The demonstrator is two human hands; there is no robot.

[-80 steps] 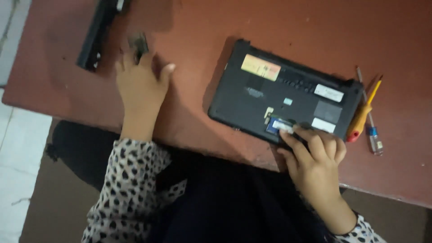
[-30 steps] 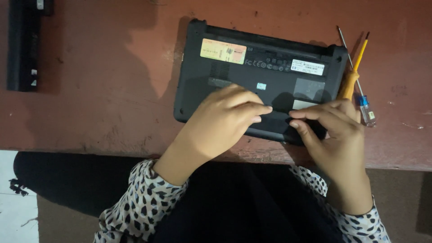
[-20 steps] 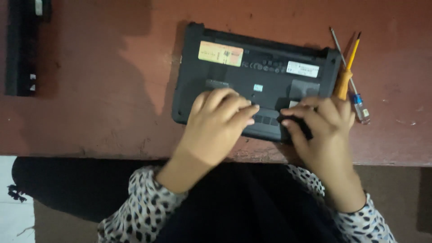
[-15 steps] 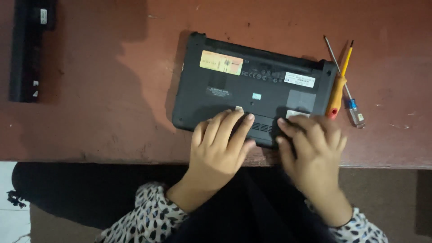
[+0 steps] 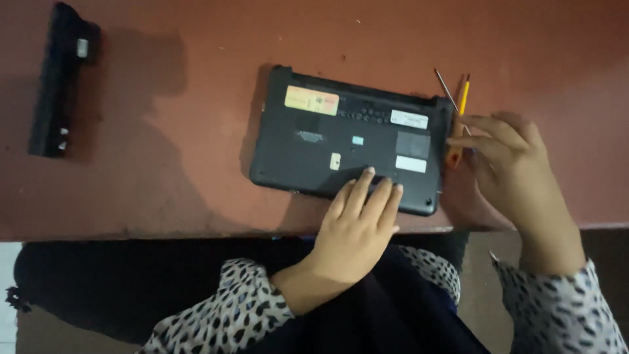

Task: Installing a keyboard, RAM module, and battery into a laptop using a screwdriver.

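Observation:
A black laptop [image 5: 327, 141] lies bottom up on the red-brown table [image 5: 164, 183], with several stickers on its underside. My left hand [image 5: 357, 223] rests flat on the laptop's near edge, fingers stretched out and holding nothing. My right hand [image 5: 514, 164] is at the laptop's right side. Its fingertips lie across an orange-handled screwdriver [image 5: 453, 156] and a thinner metal-shafted screwdriver [image 5: 445, 85] that lie side by side on the table. My thumb is hidden, so a grip on either tool does not show.
A long black battery pack [image 5: 56, 85] lies at the table's far left, well away from the laptop. The table's front edge [image 5: 131, 236] runs just below the laptop. My spotted sleeves and dark lap fill the bottom of the view.
My right hand has left the laptop's near right corner and moved right to the screwdrivers. My left hand has slid a little toward the near edge and stays on the laptop.

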